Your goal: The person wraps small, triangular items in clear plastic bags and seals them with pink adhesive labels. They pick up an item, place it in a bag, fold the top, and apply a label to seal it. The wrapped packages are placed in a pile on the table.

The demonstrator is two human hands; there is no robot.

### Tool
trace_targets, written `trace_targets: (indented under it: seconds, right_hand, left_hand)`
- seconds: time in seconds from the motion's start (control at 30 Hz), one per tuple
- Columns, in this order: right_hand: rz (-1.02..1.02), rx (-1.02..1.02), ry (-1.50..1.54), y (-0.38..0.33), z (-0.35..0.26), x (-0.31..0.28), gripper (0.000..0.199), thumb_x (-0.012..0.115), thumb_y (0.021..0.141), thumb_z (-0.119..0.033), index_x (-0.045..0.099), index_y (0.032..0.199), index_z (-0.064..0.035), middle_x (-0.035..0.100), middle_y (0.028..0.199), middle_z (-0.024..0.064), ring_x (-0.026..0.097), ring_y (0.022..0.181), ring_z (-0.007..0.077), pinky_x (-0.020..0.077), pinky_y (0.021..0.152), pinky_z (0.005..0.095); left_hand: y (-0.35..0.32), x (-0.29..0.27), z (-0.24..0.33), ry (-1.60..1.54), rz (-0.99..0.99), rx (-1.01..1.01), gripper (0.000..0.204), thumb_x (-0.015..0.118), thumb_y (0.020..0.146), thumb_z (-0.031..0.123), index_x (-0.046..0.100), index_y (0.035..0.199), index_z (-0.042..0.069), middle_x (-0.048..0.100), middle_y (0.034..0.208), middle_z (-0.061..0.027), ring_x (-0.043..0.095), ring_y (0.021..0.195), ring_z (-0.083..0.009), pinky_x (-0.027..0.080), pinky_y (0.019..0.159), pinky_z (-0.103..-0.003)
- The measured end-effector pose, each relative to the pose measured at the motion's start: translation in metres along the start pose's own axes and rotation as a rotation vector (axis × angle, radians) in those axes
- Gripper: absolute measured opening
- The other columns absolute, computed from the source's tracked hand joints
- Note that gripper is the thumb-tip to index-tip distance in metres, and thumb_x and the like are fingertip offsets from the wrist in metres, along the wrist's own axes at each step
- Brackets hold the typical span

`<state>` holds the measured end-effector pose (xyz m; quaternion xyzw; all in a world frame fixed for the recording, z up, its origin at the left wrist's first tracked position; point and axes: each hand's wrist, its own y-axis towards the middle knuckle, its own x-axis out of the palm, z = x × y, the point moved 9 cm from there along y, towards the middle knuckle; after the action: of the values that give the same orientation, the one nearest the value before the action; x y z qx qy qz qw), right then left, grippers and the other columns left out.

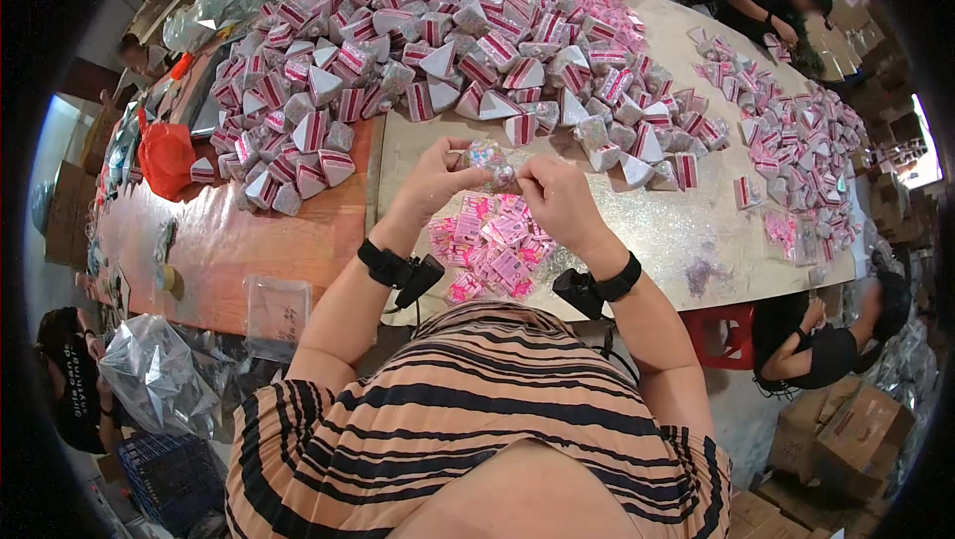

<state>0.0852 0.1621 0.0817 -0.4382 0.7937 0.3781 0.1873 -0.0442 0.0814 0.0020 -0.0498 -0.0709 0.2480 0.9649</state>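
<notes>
Both hands meet over the table just in front of the big pile. My left hand (436, 181) is closed round a small, shiny multicoloured packet (487, 163) that looks clear with glittery bits. From the other side, the fingers of my right hand (559, 203) pinch the packet's right edge; the fingertips partly hide it. Below my hands lies a loose heap of small pink printed cards (497, 241). Beyond them rises a large pile of wedge-shaped pieces (428, 52), white with pink stripes and glittery sides, like cake slices.
A second heap of wedges (796, 151) covers the table's right side. A red plastic bag (165, 159) sits at the left, and a clear bin (277, 310) by the near left edge. Co-workers sit around the table, one at the right (821, 340). Spilled glitter (701, 273) lies near right.
</notes>
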Motion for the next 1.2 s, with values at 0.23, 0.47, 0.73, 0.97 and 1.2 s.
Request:
trace_targets:
  seconds: [0.23,0.47,0.73,0.97,1.2]
  right_hand:
    - [-0.071,-0.127,-0.282,-0.002,-0.017,0.004,0.005,0.055,0.077,-0.002,0.055,0.082,-0.0010,0.056,0.078,0.0152,0.057,0.071,0.0347,0.0452,0.062,0.0420]
    - [-0.017,-0.146,-0.197,-0.003,-0.019,0.000,0.007,0.055,0.075,-0.001,0.056,0.082,-0.0009,0.056,0.078,0.0152,0.056,0.071,0.0354,0.0454,0.062,0.0420]
    - [-0.027,-0.142,-0.234,-0.006,-0.022,0.004,0.007,0.054,0.074,0.000,0.054,0.081,-0.0013,0.053,0.076,0.0150,0.056,0.069,0.0356,0.0456,0.062,0.0415]
    - [0.000,-0.180,-0.257,-0.007,-0.022,0.004,0.008,0.055,0.072,0.000,0.052,0.079,-0.0022,0.052,0.074,0.0145,0.055,0.068,0.0351,0.0455,0.059,0.0412]
    - [-0.059,-0.200,-0.351,-0.008,-0.026,0.005,0.008,0.055,0.070,-0.002,0.052,0.078,-0.0016,0.052,0.074,0.0139,0.056,0.070,0.0321,0.0468,0.062,0.0396]
  left_hand:
    - [0.000,0.003,0.003,0.061,-0.005,-0.003,0.058,0.072,0.077,0.013,0.041,0.122,-0.008,0.062,0.102,-0.0121,0.059,0.089,-0.0142,0.046,0.078,-0.027]
    - [-0.001,0.003,0.011,0.083,0.078,-0.002,0.054,0.073,0.075,0.014,0.047,0.116,-0.010,0.063,0.091,-0.0110,0.061,0.075,-0.0123,0.049,0.064,-0.025]
    - [-0.002,0.002,0.011,0.228,0.117,0.033,0.047,0.071,0.078,0.023,0.055,0.108,-0.009,0.063,0.089,-0.0100,0.059,0.074,-0.0098,0.048,0.062,-0.024]
    - [-0.004,0.009,0.011,0.291,0.110,-0.106,0.040,0.066,0.082,0.027,0.060,0.106,-0.005,0.063,0.086,-0.0063,0.059,0.071,-0.0092,0.049,0.061,-0.024]
    - [0.001,0.002,0.010,0.457,0.169,0.046,0.044,0.067,0.080,0.031,0.060,0.104,-0.006,0.063,0.081,-0.0059,0.055,0.066,-0.0078,0.045,0.058,-0.025]
